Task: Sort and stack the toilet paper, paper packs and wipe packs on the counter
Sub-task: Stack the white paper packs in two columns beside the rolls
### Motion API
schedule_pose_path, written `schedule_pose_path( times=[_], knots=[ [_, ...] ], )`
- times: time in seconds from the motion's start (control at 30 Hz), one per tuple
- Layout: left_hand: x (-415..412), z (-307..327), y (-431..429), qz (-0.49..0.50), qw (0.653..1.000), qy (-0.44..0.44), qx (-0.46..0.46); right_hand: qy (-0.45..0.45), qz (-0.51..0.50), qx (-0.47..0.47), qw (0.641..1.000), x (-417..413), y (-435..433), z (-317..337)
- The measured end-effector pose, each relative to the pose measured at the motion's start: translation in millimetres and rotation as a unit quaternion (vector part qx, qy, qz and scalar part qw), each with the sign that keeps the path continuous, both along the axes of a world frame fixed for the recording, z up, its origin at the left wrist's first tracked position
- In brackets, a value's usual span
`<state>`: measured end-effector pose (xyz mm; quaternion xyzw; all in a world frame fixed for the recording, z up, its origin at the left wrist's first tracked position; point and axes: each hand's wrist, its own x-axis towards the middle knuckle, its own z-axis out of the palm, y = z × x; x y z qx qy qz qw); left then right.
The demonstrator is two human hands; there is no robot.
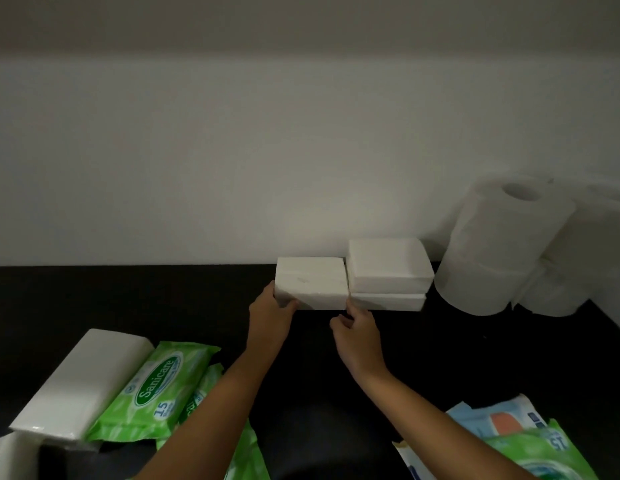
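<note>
While gripped: paper pack [310,284] btwn hands [272,315].

A single paper pack [310,285] sits just left of two stacked packs [388,271]; toilet rolls [492,244] stand farther right, against the wall [267,150].

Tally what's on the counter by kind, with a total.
Toilet paper rolls: at least 4, in two stacks, right ones partly cut off
White paper packs: 4, plus a partial one at lower left
Green wipe packs: 3
Blue wipe pack: 1
Total: at least 12
</note>
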<state>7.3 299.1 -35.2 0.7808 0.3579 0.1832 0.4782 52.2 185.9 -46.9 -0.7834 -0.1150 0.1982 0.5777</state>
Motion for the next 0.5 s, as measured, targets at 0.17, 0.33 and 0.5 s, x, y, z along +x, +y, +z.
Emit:
schedule_pose_path(
  times=[0.17, 0.33, 0.5],
  knots=[
    [-1.2, -0.5, 0.5, -0.006, 1.0, -0.003, 0.002, 0.023, 0.024, -0.03, 0.999, -3.6, -3.7, -2.4],
    [2.5, -3.8, 1.6, 0.001, 1.0, 0.009, 0.001, 0.016, 0.041, -0.072, 0.996, -5.6, -6.1, 2.3],
    [0.8, 2.0, 8.5, -0.01, 0.998, 0.055, -0.022, 0.004, 0.07, -0.095, 0.993, -8.2, -5.9, 13.8]
  ],
)
